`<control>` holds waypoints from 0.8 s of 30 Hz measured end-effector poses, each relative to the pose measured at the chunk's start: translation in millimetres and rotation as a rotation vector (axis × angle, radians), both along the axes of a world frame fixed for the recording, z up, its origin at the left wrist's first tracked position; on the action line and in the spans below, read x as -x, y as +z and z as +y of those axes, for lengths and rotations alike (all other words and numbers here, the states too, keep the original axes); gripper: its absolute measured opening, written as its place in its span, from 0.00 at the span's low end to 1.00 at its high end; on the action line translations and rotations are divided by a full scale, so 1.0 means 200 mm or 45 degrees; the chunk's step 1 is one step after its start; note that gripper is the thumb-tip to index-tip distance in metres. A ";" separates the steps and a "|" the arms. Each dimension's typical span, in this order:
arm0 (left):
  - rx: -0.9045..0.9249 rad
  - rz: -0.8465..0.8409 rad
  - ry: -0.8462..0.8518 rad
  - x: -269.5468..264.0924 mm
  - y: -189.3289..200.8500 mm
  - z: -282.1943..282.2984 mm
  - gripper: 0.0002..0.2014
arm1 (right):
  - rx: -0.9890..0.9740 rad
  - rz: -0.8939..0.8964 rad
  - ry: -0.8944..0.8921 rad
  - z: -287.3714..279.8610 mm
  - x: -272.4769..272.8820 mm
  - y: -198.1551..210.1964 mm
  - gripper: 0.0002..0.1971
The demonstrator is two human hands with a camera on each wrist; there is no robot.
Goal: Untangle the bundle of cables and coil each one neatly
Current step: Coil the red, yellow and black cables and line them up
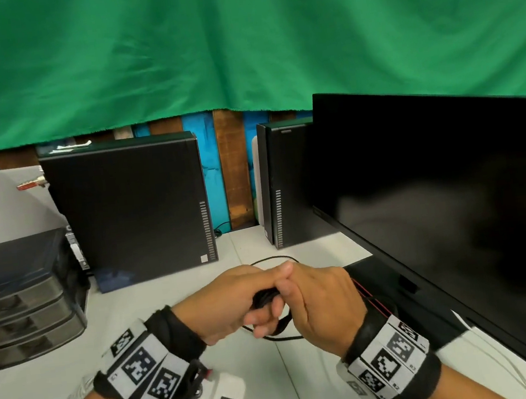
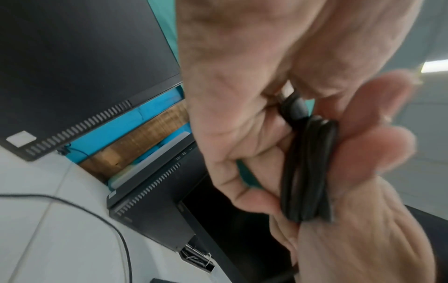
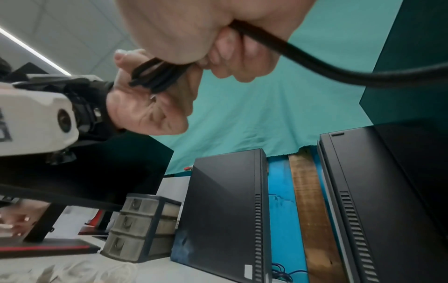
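I saw one thin black rubber cable (image 1: 264,298), several turns of it bunched into a small coil held above the white tabletop (image 1: 306,250) between my two hands. My left hand (image 1: 234,302) had its fingers curled round the coil, the strands pinched against the palm. My right hand (image 1: 321,302) met it from the other side, fingers closed on the same cable, with one loose length trailing out from under the fist and looping on the table. Behind stood two black upright computer towers (image 1: 132,211), one black flat monitor (image 1: 445,198) at right, and one grey plastic three-drawer organiser (image 1: 27,301) at left.
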State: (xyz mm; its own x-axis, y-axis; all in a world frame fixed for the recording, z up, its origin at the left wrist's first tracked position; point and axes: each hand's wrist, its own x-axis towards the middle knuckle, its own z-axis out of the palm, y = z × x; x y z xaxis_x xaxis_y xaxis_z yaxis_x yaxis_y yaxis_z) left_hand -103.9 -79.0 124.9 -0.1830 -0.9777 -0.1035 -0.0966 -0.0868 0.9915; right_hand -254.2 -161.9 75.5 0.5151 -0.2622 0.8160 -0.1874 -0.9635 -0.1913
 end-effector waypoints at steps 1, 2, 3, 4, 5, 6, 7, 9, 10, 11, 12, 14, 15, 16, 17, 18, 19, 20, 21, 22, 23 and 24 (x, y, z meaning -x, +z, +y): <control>0.008 -0.005 0.023 -0.01 0.01 0.01 0.24 | -0.067 0.024 0.037 0.00 -0.01 0.01 0.28; 0.032 0.052 0.071 -0.02 0.01 0.01 0.24 | -0.239 0.029 0.115 0.00 -0.02 0.02 0.26; 0.057 0.167 0.139 -0.02 0.02 0.02 0.23 | -0.456 0.012 0.219 0.00 -0.03 0.04 0.22; 0.074 0.334 0.222 -0.03 0.03 0.02 0.21 | -0.685 -0.009 0.320 0.01 -0.03 0.06 0.19; 0.086 0.540 0.300 -0.04 0.03 0.01 0.19 | -0.874 -0.040 0.396 0.01 -0.03 0.07 0.16; 0.098 0.757 0.364 -0.07 0.04 0.00 0.16 | -0.992 -0.063 0.407 0.02 -0.03 0.08 0.14; 0.111 0.942 0.419 -0.10 0.05 -0.01 0.15 | -1.041 -0.070 0.387 0.02 -0.01 0.08 0.13; 0.129 1.157 0.479 -0.15 0.04 -0.02 0.14 | -1.084 -0.083 0.339 0.00 0.03 0.07 0.11; 0.127 1.213 0.483 -0.15 0.03 -0.02 0.15 | -1.117 -0.101 0.324 -0.01 0.04 0.05 0.10; 0.125 1.248 0.483 -0.15 0.02 -0.02 0.15 | -1.151 -0.133 0.311 -0.03 0.06 0.04 0.09; 0.129 1.259 0.482 -0.14 0.01 -0.03 0.15 | -1.159 -0.165 0.278 -0.05 0.06 0.02 0.09; 0.162 1.242 0.474 -0.11 0.00 -0.04 0.15 | -1.096 -0.181 0.145 -0.09 0.04 -0.04 0.11; 0.182 1.218 0.470 -0.09 0.00 -0.05 0.14 | -1.060 -0.164 0.076 -0.09 0.02 -0.08 0.11; 0.198 1.187 0.462 -0.08 -0.01 -0.06 0.13 | -1.031 -0.133 0.017 -0.09 0.00 -0.12 0.11; 0.206 1.152 0.447 -0.06 -0.01 -0.07 0.12 | -1.004 -0.097 -0.038 -0.08 -0.03 -0.16 0.11; 0.208 1.109 0.436 -0.04 -0.02 -0.07 0.12 | -0.976 -0.057 -0.090 -0.08 -0.06 -0.20 0.11; 0.214 1.053 0.433 -0.02 -0.03 -0.07 0.12 | -0.956 -0.018 -0.144 -0.07 -0.08 -0.23 0.12; 0.230 0.990 0.437 0.00 -0.03 -0.07 0.13 | -0.943 0.015 -0.186 -0.07 -0.10 -0.25 0.12; 0.254 0.929 0.453 0.01 -0.03 -0.07 0.15 | -0.929 0.054 -0.208 -0.05 -0.10 -0.26 0.13; 0.281 0.863 0.485 0.02 -0.03 -0.07 0.18 | -0.901 0.106 -0.199 -0.03 -0.10 -0.25 0.13; 0.313 0.781 0.525 0.01 -0.03 -0.07 0.21 | -0.862 0.181 -0.152 0.01 -0.09 -0.23 0.13; 0.355 0.655 0.568 0.01 -0.04 -0.07 0.22 | -0.821 0.275 -0.076 0.05 -0.08 -0.21 0.12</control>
